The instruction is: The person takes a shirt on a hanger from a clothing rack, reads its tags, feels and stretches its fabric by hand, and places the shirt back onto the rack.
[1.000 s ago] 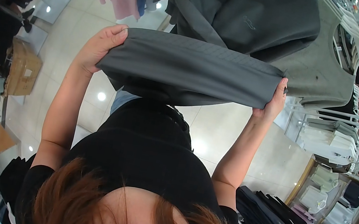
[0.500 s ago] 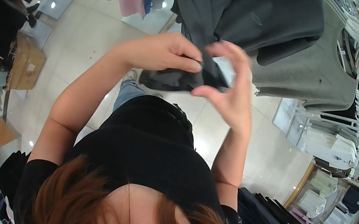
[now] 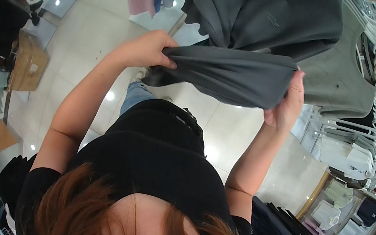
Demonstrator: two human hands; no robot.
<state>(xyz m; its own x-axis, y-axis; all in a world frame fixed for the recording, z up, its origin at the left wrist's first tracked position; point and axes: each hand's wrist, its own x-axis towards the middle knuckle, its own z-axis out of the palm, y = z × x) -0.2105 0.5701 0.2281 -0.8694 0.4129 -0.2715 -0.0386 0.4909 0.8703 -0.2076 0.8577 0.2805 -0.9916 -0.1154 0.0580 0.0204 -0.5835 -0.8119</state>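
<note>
Left hand (image 3: 148,51), eleven o'clock, pinches the grey cloth (image 3: 230,73); right hand (image 3: 288,103), two o'clock, half-curled, grips its end: uneven pulling could slip the cloth free.

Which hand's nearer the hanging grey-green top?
Right: right hand is just left of the grey-green top in view; left hand is farther left along the grey cloth.

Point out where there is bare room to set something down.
Bare floor shows between the cardboard box and the left forearm, and between the right forearm and the hanging dark garments. It is crowded beyond the grey cloth held in the left hand and right hand, where a dark grey garment hangs beside a grey-green top.
</note>
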